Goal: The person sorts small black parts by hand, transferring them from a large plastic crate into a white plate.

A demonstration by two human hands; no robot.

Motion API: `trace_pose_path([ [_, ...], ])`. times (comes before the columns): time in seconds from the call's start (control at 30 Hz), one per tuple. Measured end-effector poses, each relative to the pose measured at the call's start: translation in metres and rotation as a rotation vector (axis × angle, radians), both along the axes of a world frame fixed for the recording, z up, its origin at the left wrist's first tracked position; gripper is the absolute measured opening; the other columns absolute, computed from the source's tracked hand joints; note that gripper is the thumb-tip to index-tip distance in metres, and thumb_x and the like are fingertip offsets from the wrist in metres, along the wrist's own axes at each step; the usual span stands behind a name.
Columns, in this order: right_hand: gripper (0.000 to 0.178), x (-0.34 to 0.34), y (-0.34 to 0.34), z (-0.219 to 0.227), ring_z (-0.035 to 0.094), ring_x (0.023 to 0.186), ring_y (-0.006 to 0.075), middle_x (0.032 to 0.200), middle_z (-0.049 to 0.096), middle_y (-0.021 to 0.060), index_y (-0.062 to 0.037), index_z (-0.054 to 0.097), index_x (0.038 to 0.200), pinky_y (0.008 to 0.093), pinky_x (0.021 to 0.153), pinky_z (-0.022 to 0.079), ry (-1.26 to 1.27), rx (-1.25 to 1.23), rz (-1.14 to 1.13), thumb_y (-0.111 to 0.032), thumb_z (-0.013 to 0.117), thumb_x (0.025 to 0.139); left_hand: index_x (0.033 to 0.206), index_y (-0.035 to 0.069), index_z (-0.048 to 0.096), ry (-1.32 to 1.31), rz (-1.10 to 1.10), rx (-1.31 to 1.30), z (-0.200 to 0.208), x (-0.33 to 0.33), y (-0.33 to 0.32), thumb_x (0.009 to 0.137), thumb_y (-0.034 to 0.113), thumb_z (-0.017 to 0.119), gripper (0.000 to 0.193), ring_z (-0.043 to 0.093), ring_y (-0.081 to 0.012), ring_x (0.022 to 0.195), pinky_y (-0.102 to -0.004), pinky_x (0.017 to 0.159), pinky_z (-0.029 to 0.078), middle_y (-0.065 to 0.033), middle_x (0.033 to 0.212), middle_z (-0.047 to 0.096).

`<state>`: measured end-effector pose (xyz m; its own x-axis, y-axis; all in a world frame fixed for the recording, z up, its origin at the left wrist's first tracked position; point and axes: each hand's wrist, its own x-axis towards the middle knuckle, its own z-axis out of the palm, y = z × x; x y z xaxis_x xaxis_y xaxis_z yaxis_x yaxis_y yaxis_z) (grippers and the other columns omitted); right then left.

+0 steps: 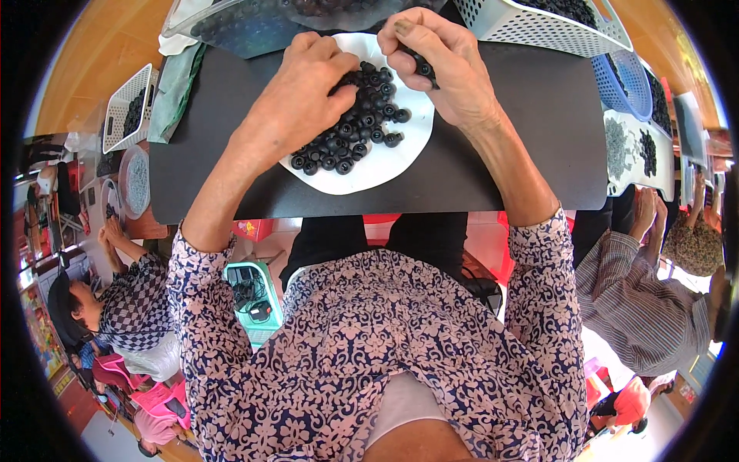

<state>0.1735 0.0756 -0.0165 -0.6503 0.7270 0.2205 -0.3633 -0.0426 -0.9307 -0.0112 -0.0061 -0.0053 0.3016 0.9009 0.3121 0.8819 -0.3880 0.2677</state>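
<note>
- Small, round, glossy black pieces with hollowed centres [362, 127] lie heaped on a round white plate with a wavy rim [412, 146], which rests on a dark, smooth-topped bench [531, 138].
- The left hand [304, 96] reaches over the heap's upper left; its fingers are curled, with a gap between thumb and forefinger. Whether they grip a piece underneath is hidden.
- The right hand [450, 65] is raised beside the plate's upper right edge, fingers folded closely round a few more black pieces; how many cannot be told.
- Beyond the hands stand a clear plastic tub [250, 31] and a white perforated plastic basket [539, 29] of dark pieces.
- The step in hand appears to be handling pieces from the heap, the left hand at the pile and the right holding some.
- A next move would seem to call for a light left pinch on one piece, without scattering its neighbours, and a steady right hold.
</note>
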Motion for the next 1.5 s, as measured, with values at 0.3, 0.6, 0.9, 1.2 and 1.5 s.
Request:
trace_pose_path([
  [0.3,0.022,0.002,-0.001,0.004,0.04,0.061,0.0037,0.077,0.055,0.0008,-0.0023,0.064,0.092,0.0184,0.048,0.027,-0.116,0.102,-0.029,-0.021,0.054,0.096,0.097,-0.002,0.065,-0.046,0.052,-0.042,-0.003,0.002,0.004,0.08,0.008,0.061,0.02,0.048,-0.0305,0.107,-0.0396,0.095,0.044,-0.0138,0.102,0.057],
  [0.6,0.034,0.001,-0.001,0.004,0.034,0.052,0.0017,0.069,0.052,-0.0005,-0.0018,0.063,0.077,0.0186,0.044,0.021,-0.174,-0.017,-0.059,-0.03,0.058,0.095,0.095,-0.002,0.062,-0.068,-0.011,-0.081,-0.007,-0.004,0.008,0.08,0.007,0.059,0.017,0.05,-0.0296,0.104,-0.0384,0.091,0.042,-0.013,0.095,0.057],
  [0.9,0.032,-0.002,-0.006,0.006,0.033,0.049,0.0012,0.062,0.049,-0.0038,-0.0018,0.065,0.082,0.018,0.042,0.021,-0.218,0.135,-0.127,-0.032,0.061,0.093,0.094,-0.003,0.064,-0.229,0.018,-0.129,-0.003,-0.01,0.01,0.081,0.009,0.058,0.018,0.051,-0.0305,0.103,-0.0402,0.091,0.044,-0.014,0.097,0.057],
  [1.2,0.03,-0.001,-0.004,0.002,0.036,0.051,0.0007,0.064,0.053,-0.0022,-0.0007,0.066,0.085,0.0167,0.043,0.023,-0.243,0.196,-0.129,-0.029,0.062,0.093,0.092,-0.004,0.062,0.019,0.056,-0.055,-0.006,-0.002,0.006,0.079,0.009,0.062,0.018,0.048,-0.0302,0.105,-0.039,0.09,0.043,-0.0137,0.098,0.053],
  [1.5,0.03,-0.001,-0.004,0.003,0.039,0.053,0.0005,0.067,0.056,-0.001,0.0005,0.067,0.088,0.0157,0.044,0.025,-0.265,0.205,-0.137,-0.028,0.062,0.093,0.091,-0.005,0.063,-0.074,0.034,-0.111,-0.002,-0.008,0.008,0.081,0.008,0.06,0.017,0.049,-0.0308,0.105,-0.039,0.09,0.044,-0.0142,0.098,0.055],
])
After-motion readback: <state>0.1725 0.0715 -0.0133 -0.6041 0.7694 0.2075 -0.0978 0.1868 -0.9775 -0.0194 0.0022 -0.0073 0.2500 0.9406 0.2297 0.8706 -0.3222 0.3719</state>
